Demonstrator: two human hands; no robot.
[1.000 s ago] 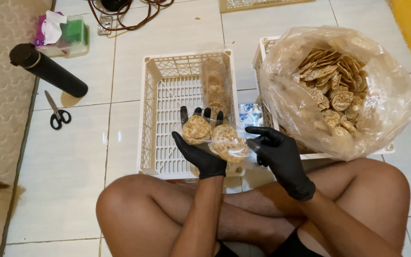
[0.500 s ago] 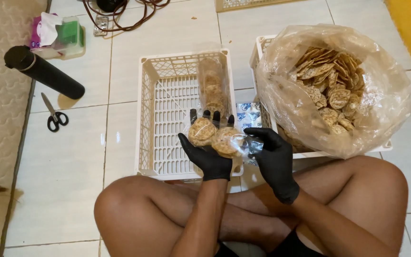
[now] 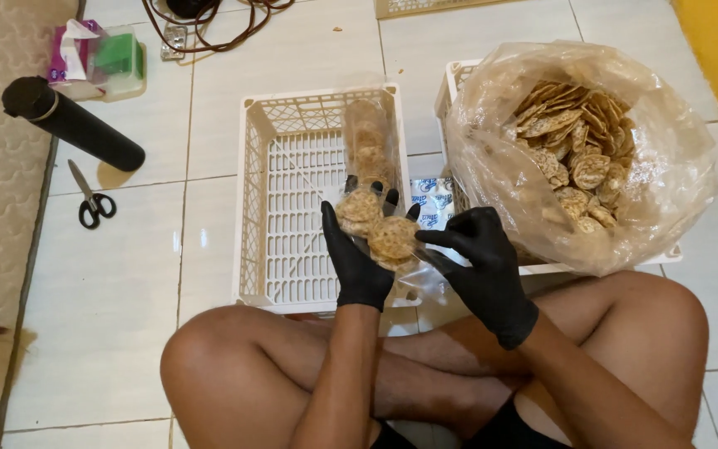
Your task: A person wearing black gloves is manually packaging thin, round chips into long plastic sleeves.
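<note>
While the person sits cross-legged on the tiled floor (image 3: 135, 274), both black-gloved hands meet above the near edge of a white crate (image 3: 292, 208). Left hand (image 3: 357, 259): fingers closed round a small clear pouch (image 3: 380, 235) of round brown crackers, held upright-ish from behind. Right hand (image 3: 485, 268): thumb and forefinger pinching the pouch's right side, other fingers loosely curled. A filled cracker sleeve (image 3: 367, 145) lies inside the crate along its right wall. Right of the crate, a big clear bag (image 3: 575, 158) of loose crackers sits in a second crate. Well apart on the left: scissors (image 3: 89, 199), a black cylinder (image 3: 72, 125) lying on its side, a tissue pack (image 3: 97, 58). Cables (image 3: 218, 17) at top
</note>
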